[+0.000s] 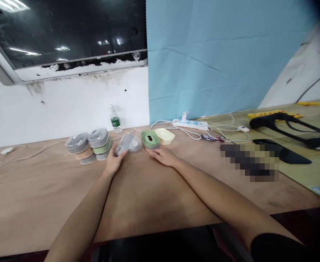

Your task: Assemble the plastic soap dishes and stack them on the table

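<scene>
My left hand (115, 160) is at the left end of a clear grey plastic lid (125, 141), its thumb along the near edge and its fingers at the side. Another clear lid with a round middle (135, 144) lies against it on the right. My right hand (164, 156) rests low on the table, fingers stretched toward the near side of a green container (150, 138) with a grey base. The fingertips seem to touch that base. Behind this hand sits a stack of pale yellow scalloped dishes (164, 135).
Two stacks of lidded boxes, a left stack (78, 143) and a right stack (99, 138), stand left of my left hand. A water bottle (115, 119) is by the wall. A power strip (190, 123) with white cables lies behind; a black frame (282, 127) is at right.
</scene>
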Tool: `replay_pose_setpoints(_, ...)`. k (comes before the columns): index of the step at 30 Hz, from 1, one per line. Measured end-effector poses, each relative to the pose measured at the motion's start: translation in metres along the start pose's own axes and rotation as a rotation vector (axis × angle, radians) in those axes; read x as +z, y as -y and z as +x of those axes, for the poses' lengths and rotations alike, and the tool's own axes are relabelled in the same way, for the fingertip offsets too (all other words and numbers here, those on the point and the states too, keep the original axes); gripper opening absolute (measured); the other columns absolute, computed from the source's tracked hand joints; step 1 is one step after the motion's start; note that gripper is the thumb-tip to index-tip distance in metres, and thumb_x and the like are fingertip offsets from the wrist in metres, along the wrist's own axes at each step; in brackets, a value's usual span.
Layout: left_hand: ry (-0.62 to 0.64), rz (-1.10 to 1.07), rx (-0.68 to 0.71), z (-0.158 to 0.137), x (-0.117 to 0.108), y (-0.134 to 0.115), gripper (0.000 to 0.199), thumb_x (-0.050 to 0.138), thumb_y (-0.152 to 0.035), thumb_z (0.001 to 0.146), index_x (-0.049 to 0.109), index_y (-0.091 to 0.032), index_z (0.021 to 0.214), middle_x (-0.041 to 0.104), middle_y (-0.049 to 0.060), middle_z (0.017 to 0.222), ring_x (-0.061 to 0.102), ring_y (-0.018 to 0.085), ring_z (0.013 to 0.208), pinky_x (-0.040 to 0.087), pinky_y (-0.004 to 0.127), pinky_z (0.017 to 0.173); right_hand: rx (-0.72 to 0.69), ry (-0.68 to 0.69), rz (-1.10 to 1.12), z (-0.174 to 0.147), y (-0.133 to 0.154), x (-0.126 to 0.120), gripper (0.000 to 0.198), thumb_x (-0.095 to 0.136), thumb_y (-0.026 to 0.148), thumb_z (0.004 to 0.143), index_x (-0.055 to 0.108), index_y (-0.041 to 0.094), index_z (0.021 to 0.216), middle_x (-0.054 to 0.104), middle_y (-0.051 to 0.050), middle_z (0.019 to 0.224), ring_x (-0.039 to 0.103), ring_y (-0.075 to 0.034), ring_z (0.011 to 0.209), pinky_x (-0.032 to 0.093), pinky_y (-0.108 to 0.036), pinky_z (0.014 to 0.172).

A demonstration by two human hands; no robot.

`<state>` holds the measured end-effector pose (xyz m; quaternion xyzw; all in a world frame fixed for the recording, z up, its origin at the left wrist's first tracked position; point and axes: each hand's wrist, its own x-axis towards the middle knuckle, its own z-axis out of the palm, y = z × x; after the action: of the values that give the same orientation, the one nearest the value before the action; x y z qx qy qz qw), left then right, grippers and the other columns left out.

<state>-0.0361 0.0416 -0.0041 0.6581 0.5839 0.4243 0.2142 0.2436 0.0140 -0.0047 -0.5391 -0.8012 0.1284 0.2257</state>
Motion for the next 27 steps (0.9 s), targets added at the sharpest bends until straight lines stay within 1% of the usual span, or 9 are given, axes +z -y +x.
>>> replay_pose_setpoints(3,-0.09,-0.005,-0.097,-0.006,-0.007,-0.007,0.081,0.06,-0.06,0.076,0.035,-0.015,0.139,0.053,0.016,0.133,0.053,0.026,0.119,0.045,0.038,0.097,0.007,0.004,0.008,-0.001,0.0,0.0,0.057,0.031,0.061,0.092,0.067,0.019,0.082,0.069,-0.006,0.082,0.058,-0.017,0.073,0.033,-0.025,0.061)
replay_pose_setpoints(6,-0.118,0.18,-0.103,-0.014,-0.017,-0.017,0.09,0.059,-0.068,0.07,0.031,-0.021,0.141,0.048,0.015,0.138,0.049,0.031,0.124,0.043,0.045,0.098,0.009,0.004,0.006,0.0,0.0,0.0,0.056,0.032,0.061,0.092,0.067,0.019,0.082,0.069,-0.006,0.082,0.058,-0.017,0.073,0.032,-0.025,0.061)
replay_pose_setpoints(9,-0.102,0.374,-0.068,-0.019,-0.023,-0.027,0.09,0.056,-0.073,0.068,0.035,-0.021,0.138,0.044,0.016,0.141,0.049,0.035,0.122,0.044,0.048,0.095,0.011,-0.003,0.0,0.0,0.0,0.001,0.056,0.033,0.061,0.091,0.067,0.018,0.079,0.068,-0.006,0.08,0.058,-0.017,0.072,0.031,-0.025,0.059)
replay_pose_setpoints(11,-0.058,0.47,-0.07,-0.019,-0.026,-0.032,0.089,0.054,-0.075,0.067,0.039,-0.019,0.135,0.047,0.018,0.138,0.052,0.036,0.118,0.045,0.047,0.091,0.008,-0.004,-0.002,0.0,-0.001,0.001,0.057,0.033,0.062,0.091,0.066,0.018,0.078,0.068,-0.006,0.079,0.058,-0.017,0.071,0.031,-0.025,0.059)
replay_pose_setpoints(16,0.085,0.652,-0.151,-0.016,-0.035,-0.037,0.089,0.048,-0.08,0.066,0.043,-0.016,0.128,0.062,0.021,0.116,0.059,0.039,0.106,0.047,0.048,0.082,0.002,-0.006,-0.002,0.001,-0.002,0.002,0.056,0.033,0.061,0.091,0.067,0.019,0.081,0.069,-0.007,0.081,0.059,-0.018,0.073,0.032,-0.025,0.06)
replay_pose_setpoints(19,0.133,0.738,-0.174,-0.015,-0.042,-0.037,0.086,0.042,-0.083,0.066,0.051,-0.017,0.119,0.065,0.021,0.108,0.061,0.04,0.103,0.046,0.048,0.08,0.008,-0.003,-0.002,0.001,-0.001,0.001,0.055,0.034,0.061,0.091,0.068,0.019,0.081,0.069,-0.006,0.082,0.059,-0.018,0.073,0.032,-0.025,0.06)
replay_pose_setpoints(22,0.147,0.784,-0.183,-0.013,-0.047,-0.037,0.084,0.041,-0.085,0.064,0.056,-0.017,0.111,0.066,0.02,0.105,0.062,0.04,0.1,0.047,0.047,0.079,0.008,0.0,0.001,0.001,0.0,0.001,0.055,0.034,0.061,0.091,0.068,0.019,0.082,0.069,-0.006,0.083,0.059,-0.018,0.074,0.032,-0.025,0.06)
replay_pose_setpoints(27,0.108,0.808,-0.151,-0.014,-0.048,-0.038,0.082,0.043,-0.086,0.062,0.06,-0.018,0.103,0.068,0.018,0.099,0.064,0.038,0.095,0.049,0.045,0.075,0.015,0.0,0.003,0.0,0.001,0.0,0.055,0.034,0.061,0.091,0.068,0.019,0.083,0.069,-0.006,0.082,0.059,-0.018,0.072,0.032,-0.025,0.06)
